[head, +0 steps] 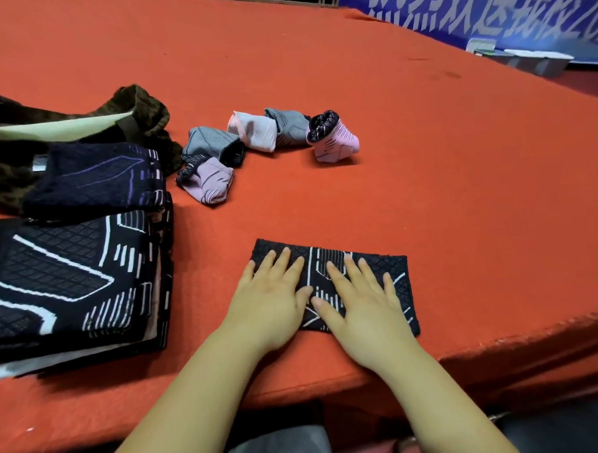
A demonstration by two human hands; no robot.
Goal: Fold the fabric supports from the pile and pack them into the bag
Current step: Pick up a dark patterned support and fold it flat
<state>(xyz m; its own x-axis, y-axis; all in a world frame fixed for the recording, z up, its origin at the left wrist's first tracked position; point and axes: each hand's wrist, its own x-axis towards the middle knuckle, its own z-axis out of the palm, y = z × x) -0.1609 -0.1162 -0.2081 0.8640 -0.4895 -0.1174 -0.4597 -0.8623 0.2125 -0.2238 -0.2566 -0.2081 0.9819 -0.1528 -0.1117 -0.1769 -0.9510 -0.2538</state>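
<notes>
Both palms flat, left hand (273, 296) and right hand (362, 302), fingers spread, pressing black patterned support (392, 273) onto red surface (426, 186) near front edge; soft, light, stretchy knit, best pinched at short-edge corners, unfolded pile (70, 287) and bag (63, 116) left.

I see an orange-red tabletop (424, 152). The support (392, 273) under my hands is black with a diamond weave and white lines. The pile (70, 280) matches it, black with white stripes; its top piece (93, 177) is navy with purple lines. The rolled pieces (252, 132) are grey, lilac and pink. The bag (138, 103) is dark brown, cream inside. The banner (487, 9) is blue with pale lettering.
</notes>
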